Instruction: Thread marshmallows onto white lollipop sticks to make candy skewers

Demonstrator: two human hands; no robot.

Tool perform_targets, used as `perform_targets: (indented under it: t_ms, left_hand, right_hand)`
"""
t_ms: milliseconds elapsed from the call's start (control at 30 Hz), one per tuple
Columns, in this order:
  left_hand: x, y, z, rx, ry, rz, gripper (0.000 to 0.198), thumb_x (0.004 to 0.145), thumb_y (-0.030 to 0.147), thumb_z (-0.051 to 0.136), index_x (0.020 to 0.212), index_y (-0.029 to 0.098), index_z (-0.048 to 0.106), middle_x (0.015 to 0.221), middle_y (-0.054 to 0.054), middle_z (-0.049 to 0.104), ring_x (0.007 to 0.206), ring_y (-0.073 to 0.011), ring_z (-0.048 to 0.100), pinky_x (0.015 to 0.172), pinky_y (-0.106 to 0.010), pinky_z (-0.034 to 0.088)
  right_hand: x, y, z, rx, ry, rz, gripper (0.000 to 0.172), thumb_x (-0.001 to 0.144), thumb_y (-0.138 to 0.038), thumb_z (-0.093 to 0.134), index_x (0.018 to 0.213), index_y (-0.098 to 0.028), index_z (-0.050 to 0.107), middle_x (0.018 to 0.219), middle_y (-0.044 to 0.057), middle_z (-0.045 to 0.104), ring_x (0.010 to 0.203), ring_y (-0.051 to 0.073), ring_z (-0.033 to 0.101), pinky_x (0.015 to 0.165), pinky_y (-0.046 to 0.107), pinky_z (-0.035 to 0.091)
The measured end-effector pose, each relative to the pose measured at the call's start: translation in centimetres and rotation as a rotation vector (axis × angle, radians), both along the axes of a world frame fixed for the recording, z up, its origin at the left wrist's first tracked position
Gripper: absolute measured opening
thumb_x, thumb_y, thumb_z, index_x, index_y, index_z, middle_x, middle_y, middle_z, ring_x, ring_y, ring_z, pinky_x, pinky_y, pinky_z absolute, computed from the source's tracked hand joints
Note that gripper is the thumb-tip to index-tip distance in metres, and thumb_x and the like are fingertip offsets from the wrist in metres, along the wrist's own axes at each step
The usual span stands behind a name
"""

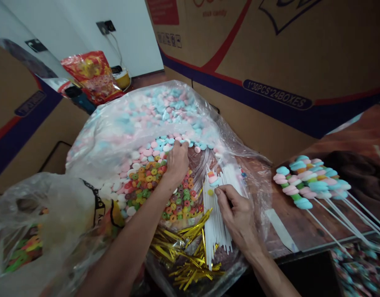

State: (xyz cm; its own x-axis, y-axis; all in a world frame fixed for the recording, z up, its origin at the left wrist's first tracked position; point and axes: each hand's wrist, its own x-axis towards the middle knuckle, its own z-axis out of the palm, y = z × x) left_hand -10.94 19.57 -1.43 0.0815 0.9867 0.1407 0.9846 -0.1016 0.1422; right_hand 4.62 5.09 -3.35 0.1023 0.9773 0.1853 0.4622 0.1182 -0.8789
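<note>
Candy skewer [213, 181] in progress, our right hand [239, 214] pinching its stick over the white sticks [216, 222].
Our left hand [177, 161] reaches far, fingers closed on pastel marshmallows [165, 144] in the open plastic bag [140, 111]; ring candies [152, 181] just near it. Gold twist ties [183, 251] near us, finished skewers [310, 181] right on the worktop [301, 231].

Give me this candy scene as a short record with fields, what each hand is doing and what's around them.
left hand: left hand reaching into the pink, blue and white candies in the clear plastic bag
right hand: right hand holding a white stick with a few candies on it
under the hands: ring candies, loose white sticks, gold twist ties
to the right: finished candy skewers on the wooden table
behind: cardboard boxes
</note>
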Motion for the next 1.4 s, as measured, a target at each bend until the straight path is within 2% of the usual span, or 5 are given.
perform_targets:
  t_ms: [300, 700, 933, 1100, 1400]
  left_hand:
    - [-1.9, 1.6, -0.5, 0.028, -0.244, -0.121, 0.019, 0.086, 0.01, 0.05, 0.09, 0.016, 0.067, 0.103, -0.011, 0.057, 0.088, -0.0205, 0.058, 0.076, -0.03, 0.045]
    - [-0.2, 0.5, -0.4, -0.083, 0.077, -0.138, 0.036, 0.089, 0.001, 0.033, 0.113, 0.016, 0.056, 0.118, -0.015, 0.049, 0.089, -0.0223, 0.061, 0.071, -0.031, 0.045]
    - [-0.6, 0.0, 0.1, -0.01, -0.284, -0.087, 0.018, 0.088, 0.017, 0.049, 0.097, 0.015, 0.064, 0.102, -0.013, 0.062, 0.088, -0.023, 0.063, 0.077, -0.033, 0.049]
    - [-1.1, -1.5, 0.0, -0.379, -0.811, -0.138, 0.018, 0.079, 0.031, 0.058, 0.075, 0.017, 0.069, 0.06, -0.003, 0.066, 0.057, -0.0171, 0.061, 0.056, -0.026, 0.046]
    - [-0.8, -2.3, -0.5, -0.194, -0.736, -0.111, 0.011, 0.073, 0.017, 0.058, 0.073, 0.02, 0.069, 0.064, -0.002, 0.069, 0.066, -0.0181, 0.064, 0.062, -0.026, 0.044]
  right_hand:
    - [-0.1, 0.1, 0.0, -0.002, 0.009, 0.02, 0.024, 0.098, -0.031, 0.046, 0.083, -0.019, 0.061, 0.06, -0.005, 0.052, 0.05, 0.009, 0.048, 0.052, 0.019, 0.037]
    - [-0.1, 0.0, -0.2, -0.009, -0.02, 0.022, 0.025, 0.097, -0.033, 0.045, 0.082, -0.019, 0.061, 0.059, -0.004, 0.055, 0.05, 0.01, 0.05, 0.052, 0.02, 0.038]
    - [0.0, 0.0, -0.1, 0.0, -0.047, 0.007, 0.025, 0.096, -0.032, 0.045, 0.083, -0.019, 0.061, 0.06, -0.003, 0.057, 0.051, 0.011, 0.052, 0.053, 0.02, 0.037]
    - [-0.1, 0.0, -0.2, 0.003, -0.052, 0.002, 0.025, 0.096, -0.033, 0.045, 0.082, -0.019, 0.061, 0.062, -0.002, 0.059, 0.054, 0.012, 0.053, 0.054, 0.021, 0.037]
    - [0.0, 0.0, -0.4, -0.001, -0.05, 0.002, 0.026, 0.096, -0.034, 0.045, 0.082, -0.02, 0.06, 0.063, -0.002, 0.06, 0.055, 0.012, 0.054, 0.055, 0.021, 0.039]
